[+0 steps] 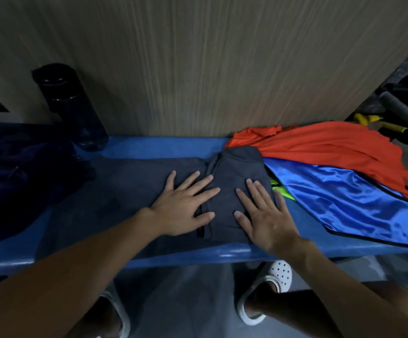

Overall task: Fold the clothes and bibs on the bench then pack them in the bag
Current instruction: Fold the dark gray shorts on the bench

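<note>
Grey garment [129, 191]: mid-bench [163, 146], its right part folded over.
Dark bag [15, 172]: far left.
Left hand [185, 206]: fingers spread, flat on garment.
Right hand [264, 215]: fingers spread, flat on folded part.
Blue bib [344, 203]: right of garment, orange cloth [332, 147] overlapping its far edge.

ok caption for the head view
Left hand and right hand press flat on a dark grey garment on the bench

We count one grey garment [237, 172], one orange garment [320, 145], one blue bib [344, 198], possibly one neon-green bib [281, 191], one black bottle [76, 108], two white clogs [275, 279].
</note>
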Motion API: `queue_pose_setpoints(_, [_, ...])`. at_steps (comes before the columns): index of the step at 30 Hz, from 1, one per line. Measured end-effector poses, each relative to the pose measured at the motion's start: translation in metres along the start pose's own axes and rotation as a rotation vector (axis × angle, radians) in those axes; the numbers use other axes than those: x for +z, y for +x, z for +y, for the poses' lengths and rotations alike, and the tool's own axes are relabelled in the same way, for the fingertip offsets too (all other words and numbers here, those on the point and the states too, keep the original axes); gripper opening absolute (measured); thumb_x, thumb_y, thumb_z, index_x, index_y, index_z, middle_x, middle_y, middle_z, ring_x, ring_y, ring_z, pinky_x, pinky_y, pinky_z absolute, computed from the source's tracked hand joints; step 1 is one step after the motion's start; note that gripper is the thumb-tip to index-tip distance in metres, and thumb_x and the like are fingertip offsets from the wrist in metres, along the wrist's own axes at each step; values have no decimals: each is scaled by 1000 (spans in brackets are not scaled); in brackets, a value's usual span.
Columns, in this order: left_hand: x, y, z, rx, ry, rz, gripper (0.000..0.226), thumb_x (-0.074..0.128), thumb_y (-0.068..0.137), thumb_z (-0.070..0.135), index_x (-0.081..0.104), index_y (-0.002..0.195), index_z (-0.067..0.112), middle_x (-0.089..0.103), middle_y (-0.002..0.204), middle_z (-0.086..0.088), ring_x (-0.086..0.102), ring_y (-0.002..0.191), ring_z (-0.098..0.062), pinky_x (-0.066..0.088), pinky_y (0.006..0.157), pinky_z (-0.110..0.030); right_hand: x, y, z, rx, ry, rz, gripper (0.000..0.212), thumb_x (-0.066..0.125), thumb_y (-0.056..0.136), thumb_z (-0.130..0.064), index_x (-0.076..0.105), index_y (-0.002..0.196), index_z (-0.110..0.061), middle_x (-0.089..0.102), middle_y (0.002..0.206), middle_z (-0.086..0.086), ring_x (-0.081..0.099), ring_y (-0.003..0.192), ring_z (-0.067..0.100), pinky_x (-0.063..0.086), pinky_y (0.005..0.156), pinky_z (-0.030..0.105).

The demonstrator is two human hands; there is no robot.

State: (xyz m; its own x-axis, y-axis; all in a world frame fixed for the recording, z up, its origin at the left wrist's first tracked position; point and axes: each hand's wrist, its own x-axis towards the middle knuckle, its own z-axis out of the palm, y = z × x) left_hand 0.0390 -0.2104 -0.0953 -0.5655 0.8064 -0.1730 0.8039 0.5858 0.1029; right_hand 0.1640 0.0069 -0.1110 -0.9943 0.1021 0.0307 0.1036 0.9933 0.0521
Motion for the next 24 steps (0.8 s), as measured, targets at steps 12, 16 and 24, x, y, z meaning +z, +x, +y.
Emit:
queue_pose_setpoints(12, [5, -139, -29, -657, -302, 511, 60, 28, 90, 55, 50, 137, 23, 48, 143, 1, 42, 134, -23, 30, 113, -51, -65, 100, -105, -305, 315, 34, 38, 48, 97, -42, 57, 128, -22, 58, 125, -2, 47, 122, 20, 29, 100, 38])
queue_pose_setpoints(16, [25, -198, -37, -977, -312, 550, 50, 57, 91, 48, 49, 132, 20, 48, 136, -4, 44, 125, -29, 36, 101, -54, -80, 147, -194, -396, 541, -94, 37, 58, 94, -39, 57, 126, -21, 60, 122, -2, 52, 118, 19, 36, 104, 40])
queue_pose_setpoints(24, [37, -220, -41, -1185, -474, 637, 58, 74, 80, 48, 56, 123, 13, 48, 120, -7, 45, 113, -28, 44, 89, -50, -59, 200, -261, -331, 575, -396, 71, 60, 91, -52, 32, 149, -22, 45, 147, 1, 45, 131, 21, 37, 112, 44])
